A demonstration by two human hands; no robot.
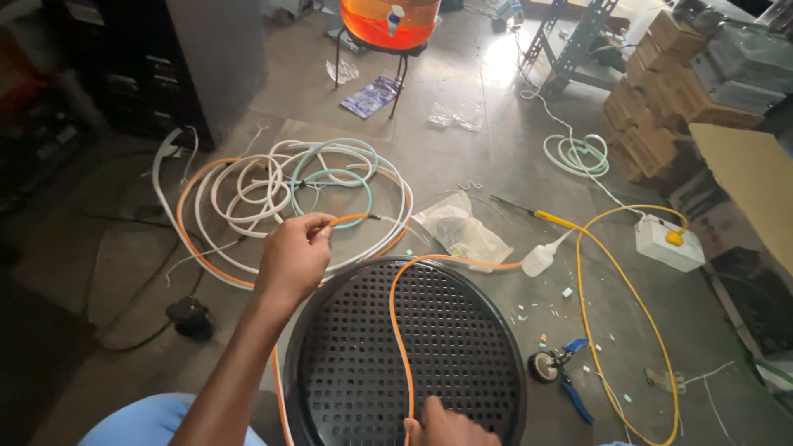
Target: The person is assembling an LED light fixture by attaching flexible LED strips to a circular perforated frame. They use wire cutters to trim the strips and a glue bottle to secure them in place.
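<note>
My left hand (293, 256) is raised over the floor and pinches the end of an orange flexible strip (351, 219) near its tip. My right hand (446, 425) sits at the bottom edge, fingers closed on another stretch of orange strip (398, 330) that arcs across a black perforated round panel (462, 363). That strip runs on to the right toward a small white squeeze bottle (541, 258). Behind my left hand lies a tangle of white, orange and pale green strips (289, 186) coiled on the concrete floor.
A clear plastic bag (462, 227), a yellow cable (628, 289) leading to a white box (669, 242), blue-handled pliers (570, 380) and a tape roll (545, 365) lie at the right. Cardboard boxes (661, 99) stand far right, an orange container on a stand (388, 21) at the back, a dark cabinet (165, 66) at left.
</note>
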